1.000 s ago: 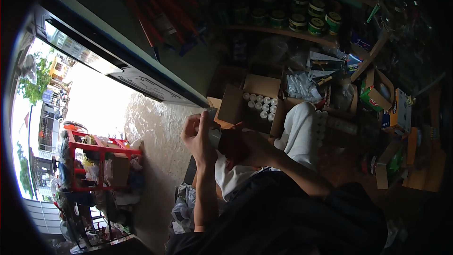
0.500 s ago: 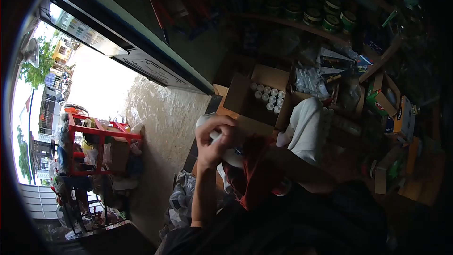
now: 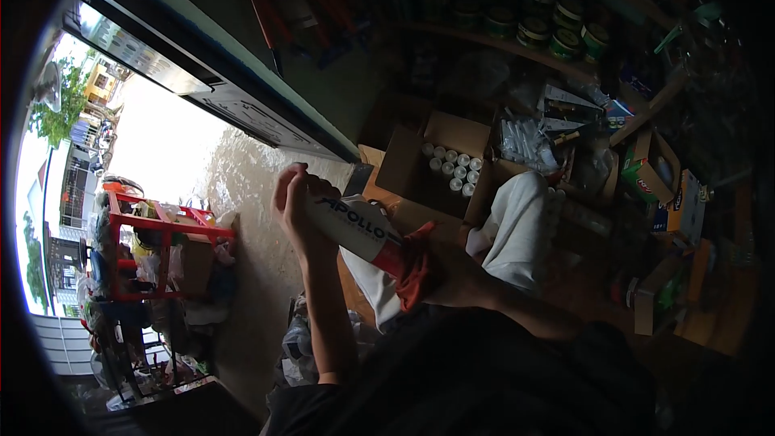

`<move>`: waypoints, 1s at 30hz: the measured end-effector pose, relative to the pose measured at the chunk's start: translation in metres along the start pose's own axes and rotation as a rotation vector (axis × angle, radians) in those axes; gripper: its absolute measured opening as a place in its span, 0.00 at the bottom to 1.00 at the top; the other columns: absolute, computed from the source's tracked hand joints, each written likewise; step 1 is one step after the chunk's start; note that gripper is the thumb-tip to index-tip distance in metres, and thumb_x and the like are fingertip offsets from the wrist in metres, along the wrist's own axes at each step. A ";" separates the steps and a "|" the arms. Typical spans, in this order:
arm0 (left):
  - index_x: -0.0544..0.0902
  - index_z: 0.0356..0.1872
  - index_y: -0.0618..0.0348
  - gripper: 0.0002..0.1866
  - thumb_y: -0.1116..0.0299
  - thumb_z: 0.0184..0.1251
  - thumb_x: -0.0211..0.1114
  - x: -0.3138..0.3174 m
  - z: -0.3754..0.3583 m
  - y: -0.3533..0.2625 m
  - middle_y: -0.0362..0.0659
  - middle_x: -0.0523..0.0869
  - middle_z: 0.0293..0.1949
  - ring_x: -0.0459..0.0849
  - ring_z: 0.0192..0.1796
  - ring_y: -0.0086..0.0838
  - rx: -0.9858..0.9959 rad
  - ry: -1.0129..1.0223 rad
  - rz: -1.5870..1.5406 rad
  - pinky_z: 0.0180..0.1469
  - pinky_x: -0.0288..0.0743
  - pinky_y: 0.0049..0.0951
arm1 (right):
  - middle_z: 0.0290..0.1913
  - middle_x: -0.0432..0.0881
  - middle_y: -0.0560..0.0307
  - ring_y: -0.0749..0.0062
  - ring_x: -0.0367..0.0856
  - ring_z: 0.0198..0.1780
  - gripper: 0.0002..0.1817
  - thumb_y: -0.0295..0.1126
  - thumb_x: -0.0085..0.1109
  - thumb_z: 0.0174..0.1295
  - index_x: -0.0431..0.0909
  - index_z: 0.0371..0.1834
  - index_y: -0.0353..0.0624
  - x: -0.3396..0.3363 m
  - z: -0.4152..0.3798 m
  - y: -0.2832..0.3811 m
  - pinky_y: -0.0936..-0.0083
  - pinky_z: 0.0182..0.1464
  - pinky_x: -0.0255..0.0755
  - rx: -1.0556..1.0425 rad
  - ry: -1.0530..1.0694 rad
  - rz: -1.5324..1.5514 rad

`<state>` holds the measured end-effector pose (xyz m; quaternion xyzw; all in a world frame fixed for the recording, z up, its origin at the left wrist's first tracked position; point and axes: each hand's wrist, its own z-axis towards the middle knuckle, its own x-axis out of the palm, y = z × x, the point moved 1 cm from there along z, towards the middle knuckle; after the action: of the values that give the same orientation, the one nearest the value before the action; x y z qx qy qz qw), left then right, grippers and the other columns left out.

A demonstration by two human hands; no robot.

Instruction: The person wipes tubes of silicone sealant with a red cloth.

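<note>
A white sealant tube [image 3: 347, 222] printed "APOLLO", with a red band at its lower end, lies slanted in front of my body. My left hand [image 3: 297, 203] is closed around its upper left end. At the red end, my right hand [image 3: 454, 274] grips a dark red cloth [image 3: 416, 274] pressed against the tube. Shadow hides part of the right hand's fingers. Beyond my hands an open cardboard box [image 3: 401, 165] holds several white tubes [image 3: 456, 164] standing with round ends up.
My knee in light trousers [image 3: 518, 222] is beside the box. Plastic-wrapped tubes [image 3: 526, 144] and small cartons [image 3: 678, 202] lie to the right. Green cans [image 3: 565, 39] line a shelf behind. A red rack [image 3: 165, 230] with goods stands left, near the bright doorway.
The tube has swung outward to the left, so its printed side now shows. My left hand has moved left and up with its end; the cloth is now at the red end.
</note>
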<state>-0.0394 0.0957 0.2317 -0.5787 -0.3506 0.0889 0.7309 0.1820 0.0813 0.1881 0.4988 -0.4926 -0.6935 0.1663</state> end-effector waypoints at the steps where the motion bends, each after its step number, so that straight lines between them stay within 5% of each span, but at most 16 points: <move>1: 0.78 0.43 0.61 0.09 0.67 0.71 0.57 0.004 -0.008 0.004 0.37 0.74 0.23 0.73 0.26 0.23 -0.044 0.026 0.002 0.29 0.71 0.25 | 0.60 0.77 0.49 0.63 0.82 0.57 0.33 0.44 0.67 0.64 0.66 0.67 0.38 -0.001 0.001 -0.003 0.69 0.63 0.73 -0.018 -0.045 -0.024; 7: 0.77 0.41 0.65 0.10 0.66 0.71 0.56 0.041 -0.046 0.017 0.42 0.76 0.25 0.75 0.29 0.26 -0.123 0.816 -0.588 0.31 0.69 0.29 | 0.55 0.79 0.51 0.66 0.82 0.54 0.33 0.46 0.69 0.61 0.69 0.62 0.39 0.004 0.018 -0.003 0.69 0.59 0.75 -0.102 -0.630 -0.334; 10: 0.77 0.48 0.66 0.16 0.63 0.70 0.61 0.049 -0.039 -0.007 0.43 0.80 0.27 0.79 0.30 0.26 -0.175 0.596 0.106 0.34 0.71 0.28 | 0.52 0.80 0.52 0.68 0.82 0.53 0.32 0.48 0.70 0.59 0.70 0.60 0.40 -0.002 0.037 -0.012 0.69 0.58 0.75 -0.124 -0.598 0.026; 12: 0.82 0.42 0.67 0.14 0.63 0.72 0.63 0.055 -0.037 -0.007 0.39 0.82 0.24 0.80 0.29 0.21 -0.144 0.446 0.275 0.34 0.70 0.22 | 0.50 0.81 0.53 0.69 0.82 0.52 0.32 0.49 0.71 0.58 0.71 0.59 0.40 -0.001 0.043 -0.019 0.69 0.56 0.75 -0.109 -0.348 0.746; 14: 0.83 0.34 0.67 0.14 0.64 0.74 0.62 0.046 -0.030 -0.002 0.37 0.81 0.22 0.78 0.26 0.18 -0.238 0.371 0.367 0.32 0.68 0.20 | 0.48 0.81 0.54 0.70 0.82 0.51 0.32 0.50 0.72 0.57 0.72 0.57 0.41 0.000 0.042 -0.020 0.70 0.55 0.76 -0.112 -0.229 0.949; 15: 0.83 0.25 0.64 0.18 0.65 0.76 0.60 0.051 -0.027 -0.005 0.36 0.80 0.19 0.77 0.23 0.16 -0.176 0.352 0.378 0.29 0.67 0.18 | 0.48 0.82 0.54 0.70 0.83 0.50 0.34 0.49 0.74 0.55 0.72 0.57 0.40 -0.011 0.034 -0.014 0.70 0.54 0.76 -0.122 -0.266 0.693; 18: 0.82 0.24 0.63 0.18 0.65 0.76 0.61 0.048 -0.020 -0.001 0.37 0.79 0.17 0.75 0.20 0.17 -0.164 0.301 0.223 0.27 0.66 0.20 | 0.45 0.82 0.53 0.66 0.84 0.44 0.29 0.48 0.71 0.58 0.74 0.53 0.40 -0.009 0.030 -0.003 0.69 0.50 0.78 -0.088 -0.305 0.575; 19: 0.73 0.20 0.54 0.20 0.60 0.74 0.59 0.052 -0.023 -0.006 0.37 0.72 0.16 0.72 0.21 0.21 -0.182 0.236 0.236 0.28 0.66 0.22 | 0.45 0.81 0.52 0.64 0.83 0.44 0.28 0.47 0.71 0.57 0.74 0.52 0.40 -0.006 0.023 0.000 0.67 0.49 0.78 -0.092 -0.283 0.546; 23: 0.67 0.23 0.48 0.18 0.58 0.77 0.54 0.040 -0.003 -0.020 0.32 0.61 0.16 0.65 0.24 0.20 -0.084 0.200 -0.090 0.29 0.61 0.23 | 0.42 0.78 0.47 0.56 0.81 0.42 0.24 0.42 0.70 0.56 0.75 0.49 0.40 -0.002 -0.011 0.005 0.63 0.47 0.76 -0.176 -0.213 0.259; 28: 0.65 0.29 0.49 0.13 0.61 0.78 0.51 0.038 -0.014 -0.002 0.29 0.57 0.15 0.61 0.24 0.19 0.005 0.549 -0.320 0.27 0.59 0.23 | 0.39 0.74 0.41 0.47 0.78 0.39 0.20 0.37 0.68 0.54 0.76 0.46 0.40 -0.004 -0.014 -0.001 0.57 0.43 0.75 -0.203 -0.616 -0.529; 30: 0.65 0.29 0.50 0.13 0.61 0.77 0.51 0.039 -0.021 0.007 0.29 0.56 0.15 0.62 0.24 0.18 -0.002 0.676 -0.402 0.27 0.58 0.22 | 0.38 0.73 0.39 0.43 0.77 0.40 0.20 0.35 0.67 0.53 0.75 0.47 0.40 -0.004 0.009 0.008 0.55 0.43 0.75 -0.145 -0.741 -0.573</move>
<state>0.0043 0.1027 0.2396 -0.4958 -0.1966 -0.2521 0.8074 0.1745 0.0851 0.1972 0.3205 -0.3117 -0.8754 -0.1842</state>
